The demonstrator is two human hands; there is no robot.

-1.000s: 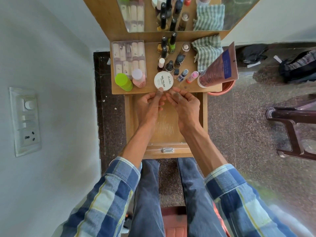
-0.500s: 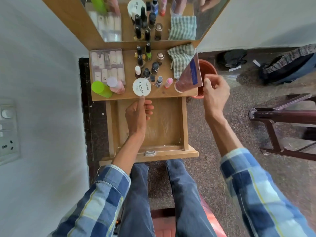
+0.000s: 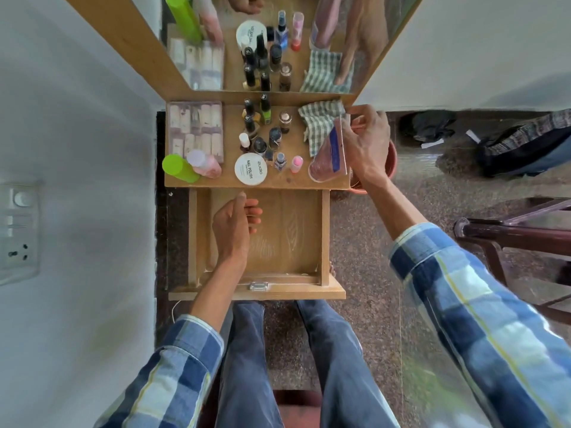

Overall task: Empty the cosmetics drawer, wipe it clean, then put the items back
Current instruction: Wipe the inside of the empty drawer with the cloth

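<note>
The wooden drawer (image 3: pixel 306 230) is pulled out below the dresser top and holds nothing; pale streaks mark its bottom. My left hand (image 3: pixel 233 230) hovers inside it at the back left, fingers loosely curled and holding nothing. My right hand (image 3: pixel 367 143) is at the right edge of the dresser top (image 3: pixel 228 180). Its fingers touch the wide end of the brown tube (image 3: pixel 327 159) and reach close to the checked cloth (image 3: pixel 318 125). What the fingers grip is hidden. On the top stand a white nail polish jar (image 3: pixel 250 168), several small bottles (image 3: pixel 262 131), a clear case (image 3: pixel 195 128), a green bottle (image 3: pixel 177 168) and a pink bottle (image 3: pixel 205 165).
A mirror (image 3: pixel 262 41) rises behind the dresser top. A reddish bucket (image 3: pixel 391 162) stands on the floor right of the dresser. Further right are a dark wooden chair (image 3: pixel 509 236) and a bag (image 3: pixel 525 143). A wall with a switch plate (image 3: pixel 18 230) is on the left.
My right hand left the drawer, swung out to the right and now reaches in to the tube and cloth. My left hand has stayed in the drawer, a little lower.
</note>
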